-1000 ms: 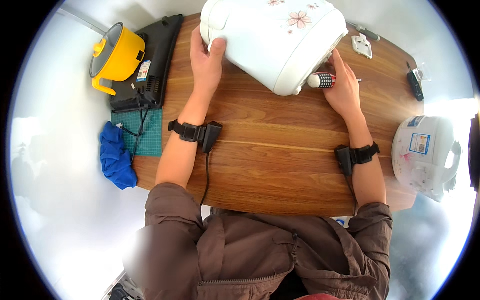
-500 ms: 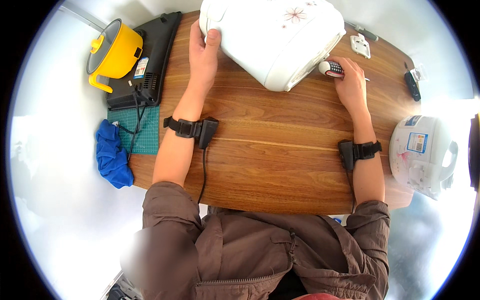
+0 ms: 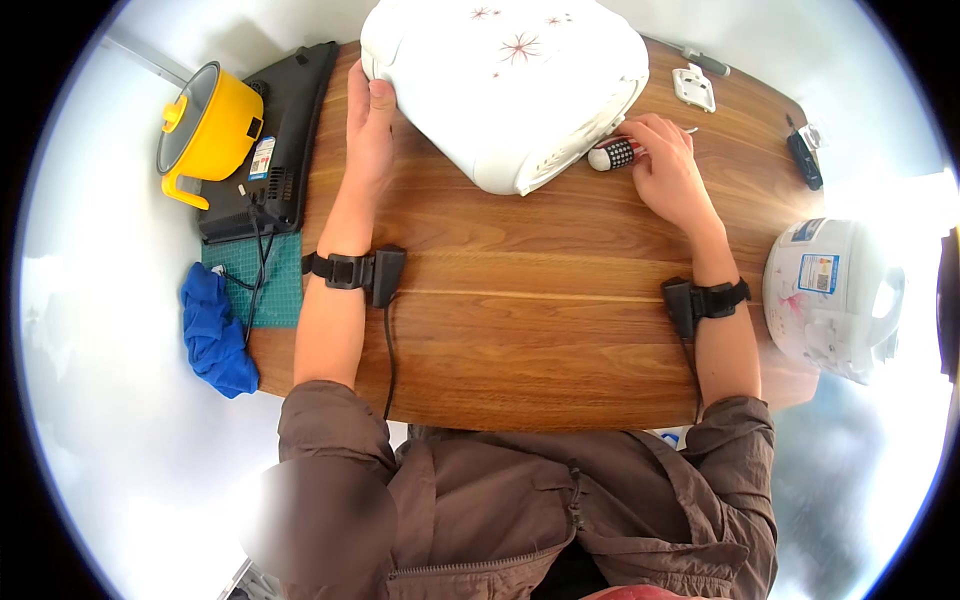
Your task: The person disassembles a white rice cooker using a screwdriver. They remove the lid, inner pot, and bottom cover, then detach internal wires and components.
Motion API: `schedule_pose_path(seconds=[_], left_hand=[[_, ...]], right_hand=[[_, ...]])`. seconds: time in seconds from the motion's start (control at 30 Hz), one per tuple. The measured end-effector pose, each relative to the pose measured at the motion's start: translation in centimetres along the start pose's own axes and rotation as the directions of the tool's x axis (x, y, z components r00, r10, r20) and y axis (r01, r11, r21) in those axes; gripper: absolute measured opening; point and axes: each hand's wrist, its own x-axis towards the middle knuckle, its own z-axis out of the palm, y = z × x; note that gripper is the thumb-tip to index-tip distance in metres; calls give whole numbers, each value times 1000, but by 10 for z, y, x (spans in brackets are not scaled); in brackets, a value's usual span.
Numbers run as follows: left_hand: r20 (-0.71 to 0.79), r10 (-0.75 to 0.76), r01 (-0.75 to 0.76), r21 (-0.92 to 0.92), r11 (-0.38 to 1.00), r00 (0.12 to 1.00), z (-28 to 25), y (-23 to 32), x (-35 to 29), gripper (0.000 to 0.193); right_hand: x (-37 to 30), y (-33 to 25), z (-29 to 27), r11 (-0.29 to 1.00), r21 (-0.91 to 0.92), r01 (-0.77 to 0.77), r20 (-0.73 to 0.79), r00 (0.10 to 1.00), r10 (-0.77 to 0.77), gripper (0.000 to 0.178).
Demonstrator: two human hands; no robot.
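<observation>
A large white rice cooker [image 3: 450,90] with a flower print is at the far side of the table, its top cut off by the frame edge. My left hand [image 3: 372,130] grips its left side, thumb toward me and the other fingers partly hidden behind it. At the cooker's right, my right hand [image 3: 662,160] is closed around a screwdriver [image 3: 617,154] with a thick handle in white, black and red. The handle's end points toward the cooker. A thin shaft shows past my fingers on the other side.
At left, a yellow pot [image 3: 225,125] sits on a black flat appliance [image 3: 285,150], with a green mat [image 3: 285,275] and blue cloth [image 3: 215,330] nearer. A second white cooker [image 3: 825,300] stands right. Farther back are a white bracket [image 3: 694,89], grey-handled tool [image 3: 707,62] and black item [image 3: 803,160].
The view has shifted a little. The cooker has moved slightly left, with my left hand still on it. My right hand and the screwdriver have also moved left, close by the cooker's edge.
</observation>
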Motion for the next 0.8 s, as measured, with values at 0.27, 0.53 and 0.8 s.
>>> schedule_pose_path(seconds=[0.27,0.53,0.8], left_hand=[[3,35,-35,-13,999,999,0,1,3,73],[-39,78,-73,99,992,996,10,16,2,72],[390,625,-691,630,355,676,37,105,27,48]], right_hand=[[24,-28,-45,1000,12,-4,-374,927,8,26],[82,-73,-52,885,-78,458,-521,738,-428,12],[107,-92,-27,871,-83,484,-641,643,-419,8]])
